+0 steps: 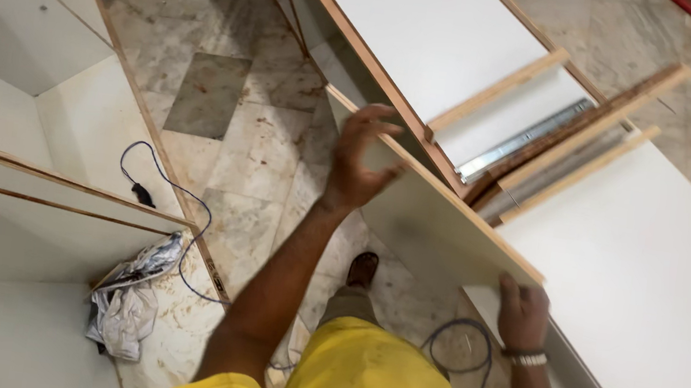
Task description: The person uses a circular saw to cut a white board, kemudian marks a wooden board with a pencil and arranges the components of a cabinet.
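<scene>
Panel (439, 224) mid-frame is white laminate with a raw wood edge, tilted up; left hand (361, 156) curls loosely over its top end, right hand (523, 313) grips the lower corner

A carpentry site inside a room being fitted out — white laminated boards (637, 277) with raw wood edging are lying across a marble-tiled floor (255, 138), and open cabinet carcasses (23, 143) are standing at the left. A metal drawer slide (523, 139), a trailing power cord (161, 174) and crumpled rags (126, 307) are lying about — workshop clutter.
</scene>
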